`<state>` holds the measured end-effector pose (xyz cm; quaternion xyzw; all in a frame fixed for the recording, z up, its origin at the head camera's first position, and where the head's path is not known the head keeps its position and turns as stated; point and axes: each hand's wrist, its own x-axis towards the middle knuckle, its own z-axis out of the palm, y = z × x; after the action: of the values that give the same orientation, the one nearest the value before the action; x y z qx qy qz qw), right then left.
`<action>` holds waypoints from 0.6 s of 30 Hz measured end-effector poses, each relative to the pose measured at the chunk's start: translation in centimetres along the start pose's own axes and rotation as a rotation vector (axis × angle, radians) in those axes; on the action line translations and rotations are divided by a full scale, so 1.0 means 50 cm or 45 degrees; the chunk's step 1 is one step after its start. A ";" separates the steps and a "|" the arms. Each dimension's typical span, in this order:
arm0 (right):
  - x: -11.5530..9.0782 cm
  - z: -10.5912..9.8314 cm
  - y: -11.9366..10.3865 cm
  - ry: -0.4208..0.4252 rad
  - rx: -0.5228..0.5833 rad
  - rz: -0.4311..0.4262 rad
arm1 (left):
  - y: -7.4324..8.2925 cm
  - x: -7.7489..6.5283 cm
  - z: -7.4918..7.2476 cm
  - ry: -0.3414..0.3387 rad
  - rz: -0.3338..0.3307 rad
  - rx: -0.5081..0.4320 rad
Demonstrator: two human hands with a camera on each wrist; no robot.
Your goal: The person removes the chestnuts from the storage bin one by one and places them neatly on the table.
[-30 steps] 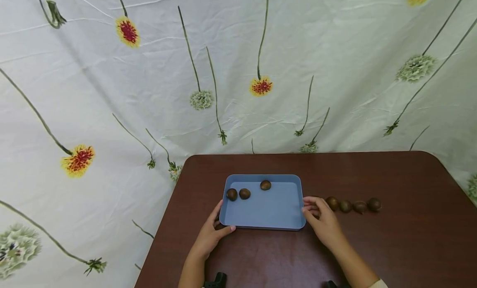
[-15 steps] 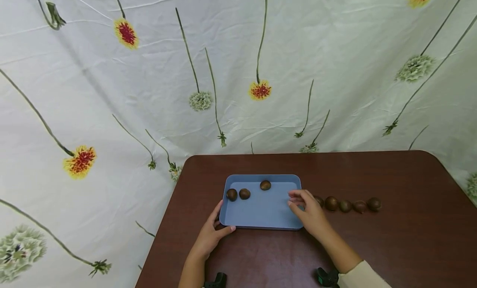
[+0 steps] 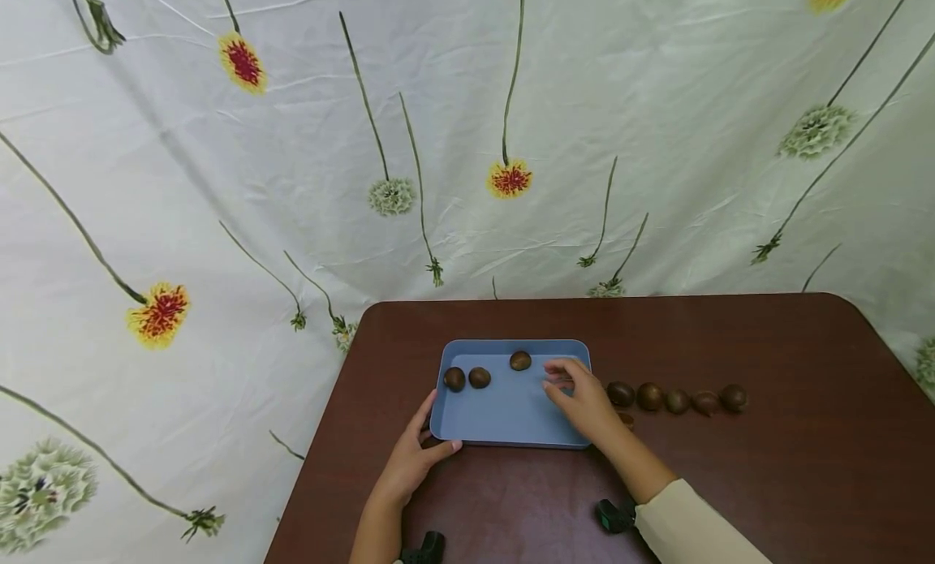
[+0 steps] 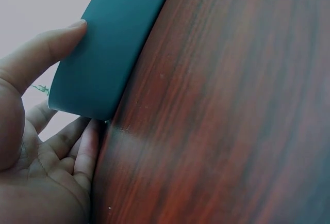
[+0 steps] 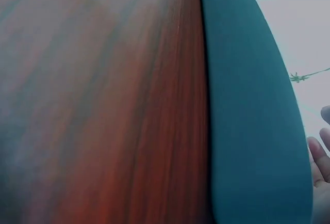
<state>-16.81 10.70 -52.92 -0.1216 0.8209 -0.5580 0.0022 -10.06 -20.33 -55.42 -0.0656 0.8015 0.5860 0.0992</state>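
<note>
A shallow blue tray point(image 3: 511, 426) lies on the table, with three brown, chestnut-like nuts inside: one point(image 3: 454, 379) by the left wall, another point(image 3: 480, 377) beside it and a third point(image 3: 520, 360) near the far rim. My left hand point(image 3: 411, 458) holds the tray's near left corner; its thumb point(image 4: 56, 46) lies against the front wall and its fingers along the left side. Over the right part of the tray hovers my right hand point(image 3: 584, 402), fingers loosely bent, with nothing visible between them. The right wrist view shows only some fingertips beyond the tray wall point(image 5: 252, 105).
To the right of the tray, several more brown nuts point(image 3: 677, 402) stand in a row on the dark wooden table point(image 3: 803, 467). Another nut point(image 3: 626, 419) shows partly behind my right wrist. A flower-patterned cloth point(image 3: 453, 142) hangs behind the table.
My right hand has moved left from the tray's right rim to above its inside, uncovering more nuts beside the tray. The left hand and the nuts in the tray stay put.
</note>
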 end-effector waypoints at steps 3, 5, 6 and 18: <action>0.014 0.013 0.001 -0.016 -0.018 0.036 | 0.001 -0.002 0.000 0.005 0.002 -0.007; 0.024 0.022 0.003 -0.021 -0.022 0.050 | 0.003 -0.003 0.000 0.003 0.003 -0.014; 0.030 0.027 0.004 -0.023 -0.018 0.055 | 0.004 -0.004 0.000 0.003 0.004 -0.018; 0.080 0.075 0.005 -0.025 -0.147 0.225 | 0.001 -0.002 -0.001 0.011 -0.002 0.018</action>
<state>-20.22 6.53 -54.04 -0.0540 0.8591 -0.5062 0.0525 -9.97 -20.37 -55.31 -0.0680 0.8061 0.5799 0.0965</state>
